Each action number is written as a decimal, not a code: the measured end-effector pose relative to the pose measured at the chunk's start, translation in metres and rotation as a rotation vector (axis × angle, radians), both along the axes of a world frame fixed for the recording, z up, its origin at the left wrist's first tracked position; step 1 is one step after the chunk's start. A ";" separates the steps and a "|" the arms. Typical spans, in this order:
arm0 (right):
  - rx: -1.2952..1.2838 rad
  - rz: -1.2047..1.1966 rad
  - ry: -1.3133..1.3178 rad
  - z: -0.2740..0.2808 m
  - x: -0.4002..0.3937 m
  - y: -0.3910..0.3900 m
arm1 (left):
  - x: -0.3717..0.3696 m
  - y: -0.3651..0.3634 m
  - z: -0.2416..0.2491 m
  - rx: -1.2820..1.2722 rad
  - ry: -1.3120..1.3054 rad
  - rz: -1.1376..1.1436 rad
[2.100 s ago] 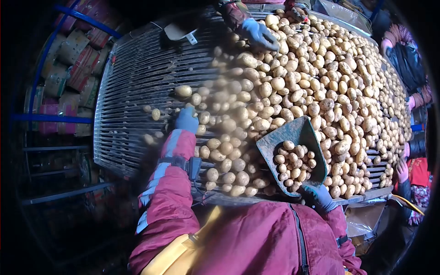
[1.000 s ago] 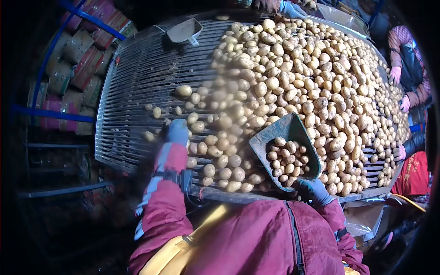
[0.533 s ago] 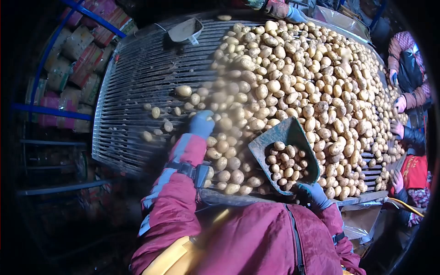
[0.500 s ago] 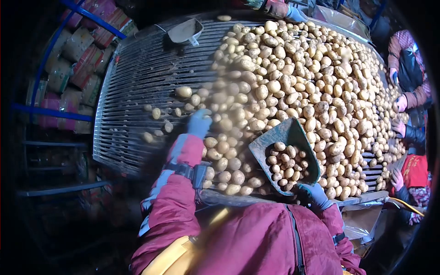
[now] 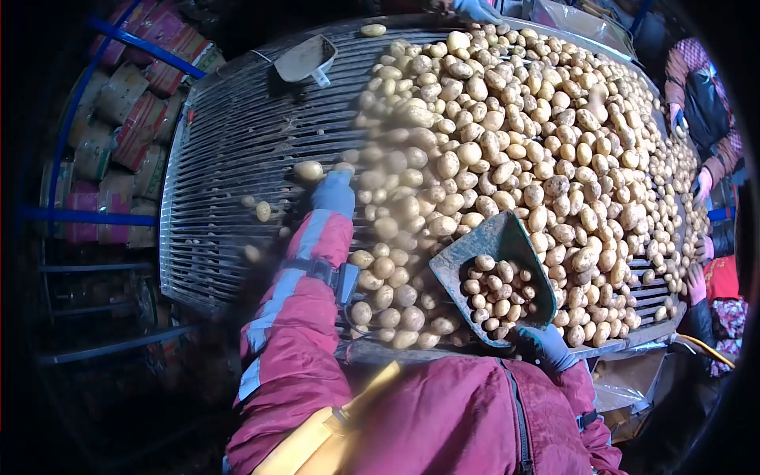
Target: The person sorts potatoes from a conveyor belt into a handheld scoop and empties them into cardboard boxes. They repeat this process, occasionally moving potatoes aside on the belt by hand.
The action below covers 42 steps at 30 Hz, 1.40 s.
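Observation:
My left hand (image 5: 334,195), in a blue glove, reaches over the slatted table (image 5: 229,182) at the left edge of the potato heap (image 5: 546,150). Potatoes lie right at its fingertips, but lens blur hides how the fingers are bent. A single larger potato (image 5: 309,171) rests just left of those fingertips. Close to my body, my right hand (image 5: 546,347), gloved too, is closed around the handle end of a green scoop (image 5: 508,233). Several small potatoes (image 5: 492,291) sit inside the scoop, which rests against the near side of the heap.
Another scoop (image 5: 305,59), pale and worn, lies on the slats at the far left. Co-workers' hands (image 5: 703,184) are along the right end, and a gloved hand (image 5: 477,9) shows at the far edge. Stacked cartons (image 5: 131,127) stand behind blue rails (image 5: 87,215) at left.
My left hand has moved forward and slightly left, and some loose potatoes near it are no longer in their former places. My right hand and the filled scoop stay nearly where they were.

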State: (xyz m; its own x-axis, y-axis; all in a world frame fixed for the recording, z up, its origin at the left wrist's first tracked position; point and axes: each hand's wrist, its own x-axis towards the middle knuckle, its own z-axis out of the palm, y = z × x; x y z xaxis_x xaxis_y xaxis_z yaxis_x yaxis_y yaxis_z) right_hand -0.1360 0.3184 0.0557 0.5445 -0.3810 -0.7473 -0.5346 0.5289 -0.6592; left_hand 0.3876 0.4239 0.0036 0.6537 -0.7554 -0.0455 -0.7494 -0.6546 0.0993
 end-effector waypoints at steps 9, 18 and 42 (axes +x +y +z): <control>0.115 -0.055 0.057 0.017 0.006 -0.002 | 0.006 0.013 -0.001 0.132 -0.017 -0.007; -0.130 0.149 -0.097 -0.029 -0.022 0.001 | 0.027 -0.005 0.011 0.177 0.104 0.039; -0.052 -0.170 0.035 -0.015 -0.038 -0.008 | 0.012 -0.171 -0.025 -0.473 0.486 0.041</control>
